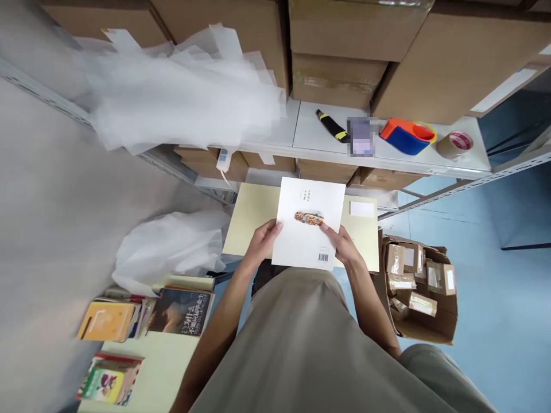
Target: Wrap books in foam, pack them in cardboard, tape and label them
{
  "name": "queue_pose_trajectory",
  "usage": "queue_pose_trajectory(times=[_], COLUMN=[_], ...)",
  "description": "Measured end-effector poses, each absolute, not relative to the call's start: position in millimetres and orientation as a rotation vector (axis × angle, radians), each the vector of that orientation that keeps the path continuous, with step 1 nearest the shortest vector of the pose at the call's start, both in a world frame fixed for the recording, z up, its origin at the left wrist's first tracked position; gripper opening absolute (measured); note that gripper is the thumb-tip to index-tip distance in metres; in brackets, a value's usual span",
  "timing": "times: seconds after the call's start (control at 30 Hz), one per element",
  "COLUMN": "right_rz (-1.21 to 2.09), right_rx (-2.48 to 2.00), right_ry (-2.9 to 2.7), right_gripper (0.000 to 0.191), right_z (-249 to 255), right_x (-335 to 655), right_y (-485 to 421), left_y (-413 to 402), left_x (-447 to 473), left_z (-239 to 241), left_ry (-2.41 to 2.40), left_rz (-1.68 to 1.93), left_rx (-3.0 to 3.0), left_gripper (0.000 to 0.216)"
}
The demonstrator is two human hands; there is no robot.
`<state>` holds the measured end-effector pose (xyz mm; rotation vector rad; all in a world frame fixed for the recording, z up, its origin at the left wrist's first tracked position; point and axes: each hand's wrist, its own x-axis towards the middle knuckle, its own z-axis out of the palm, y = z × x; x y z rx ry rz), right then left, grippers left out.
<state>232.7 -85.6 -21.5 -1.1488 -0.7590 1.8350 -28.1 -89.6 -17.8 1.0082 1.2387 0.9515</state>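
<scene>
A white book (301,244) is held between my two hands, its barcoded back cover facing up and a small brown picture in the middle. My left hand (263,241) grips its left edge, thumb on top. At the right edge my right hand (340,241) is closed on the same book, its thumb lying over the cover near the picture. Beneath the book is a pale yellow tabletop (249,215), with a white label (361,209) lying on its right part.
A shelf ahead holds white foam sheets (185,97), a box cutter (331,125), a blurred-out phone (361,137), an orange-blue tape dispenser (407,136) and a tape roll (454,144). An open carton (447,321) of small parcels stands right. Book stacks (178,310) lie lower left.
</scene>
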Motion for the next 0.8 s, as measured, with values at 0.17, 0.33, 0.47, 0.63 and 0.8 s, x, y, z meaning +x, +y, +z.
queue_pose_trajectory(times=[0.17,0.33,0.47,0.63,0.8], right_rz=[1.839,1.690,1.434,1.686,1.465], right_rx=[-1.127,-1.275,-1.617,-1.359,-1.424], right_ry=[-0.817,-0.970,-1.065,-1.135,-1.344], right_gripper=[0.064,0.069,0.088,0.089,0.051], right_z=[-16,-45,-83,-89,-71], right_x=[228,223,212,175,149], right_y=[-79,-62,-46,-54,-65], left_y=[-89,-79,-68,-75,-93], left_x=[-28,-30,-22,-5,14], left_z=[-6,-19,-43,-67,-70], left_ry=[1.234,1.269,1.385,1.478,1.649], left_rz=[0.973,1.035,1.097,1.078,0.936], left_rx=[0.890,0.819,0.803,0.818,1.059], left_gripper=[0.070,0.067,0.065,0.055,0.034])
